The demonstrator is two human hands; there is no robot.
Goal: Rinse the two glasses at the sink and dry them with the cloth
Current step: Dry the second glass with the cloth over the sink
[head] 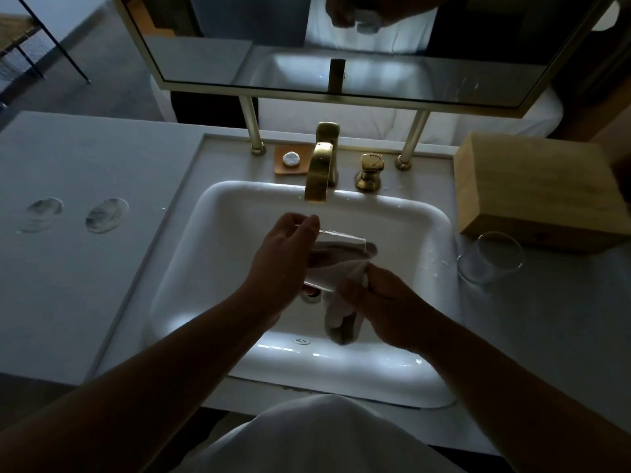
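While a clear glass [336, 245] is gripped by the left hand [285, 264] over the sink [440, 220], a white cloth [338, 302] is pinched by the right hand [382, 302].

Both hands [283, 257] occupy the middle of the basin [440, 220]. At 12 o'clock the tap [319, 172] overhangs the rim; at 2 o'clock a wooden box [532, 186] and a glass [491, 261] crowd the counter. The counter [102, 274] at 9 o'clock lies open, apart from two coasters [106, 215].
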